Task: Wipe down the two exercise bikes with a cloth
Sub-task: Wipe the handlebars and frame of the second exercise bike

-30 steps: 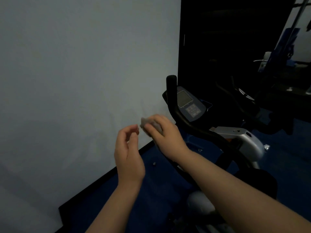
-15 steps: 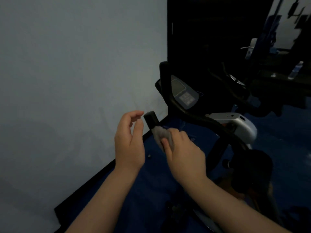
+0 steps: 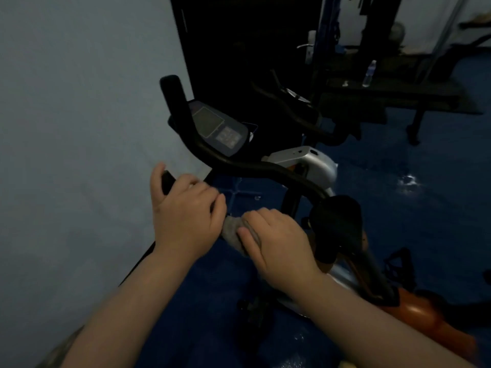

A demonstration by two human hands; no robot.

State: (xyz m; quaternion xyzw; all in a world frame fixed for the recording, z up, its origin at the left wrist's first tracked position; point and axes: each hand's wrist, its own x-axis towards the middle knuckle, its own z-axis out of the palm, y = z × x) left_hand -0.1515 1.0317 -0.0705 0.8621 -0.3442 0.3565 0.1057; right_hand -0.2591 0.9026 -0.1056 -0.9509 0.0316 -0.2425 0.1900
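Grey cloth (image 3: 233, 232) under curled right-hand fingers (image 3: 255, 221).

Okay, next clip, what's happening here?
A person is wiping an exercise bike in a dim gym room. The left hand grips the near end of the black handlebar, while the right hand holds a grey cloth against the bar just beside it. The console sits beyond.
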